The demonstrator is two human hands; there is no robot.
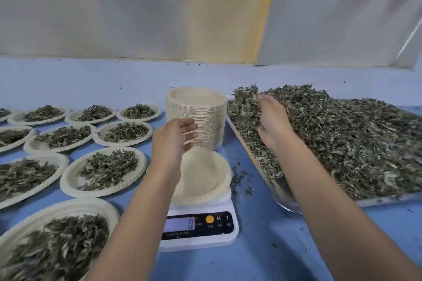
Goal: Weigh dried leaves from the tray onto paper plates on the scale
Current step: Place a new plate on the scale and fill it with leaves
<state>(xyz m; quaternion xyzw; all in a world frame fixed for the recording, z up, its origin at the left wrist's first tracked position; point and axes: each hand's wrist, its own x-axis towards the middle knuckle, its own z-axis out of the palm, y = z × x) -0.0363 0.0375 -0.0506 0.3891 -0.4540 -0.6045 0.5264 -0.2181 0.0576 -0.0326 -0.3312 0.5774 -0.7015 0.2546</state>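
A white digital scale (201, 230) sits at the centre front, its display reading 0. On it lies a bare paper plate (205, 180). My left hand (175, 137) hovers above the plate's left side, fingers relaxed and holding nothing. On the right a metal tray (283, 201) holds a large heap of dried leaves (342, 139). My right hand (271, 118) is at the heap's left end, fingers curled round a clump of dried leaves lifted slightly above the pile.
A tall stack of paper plates (196, 116) stands behind the scale, close to my left hand. Several plates filled with leaves (105, 171) cover the blue table on the left. Loose leaf bits (242, 178) lie between scale and tray.
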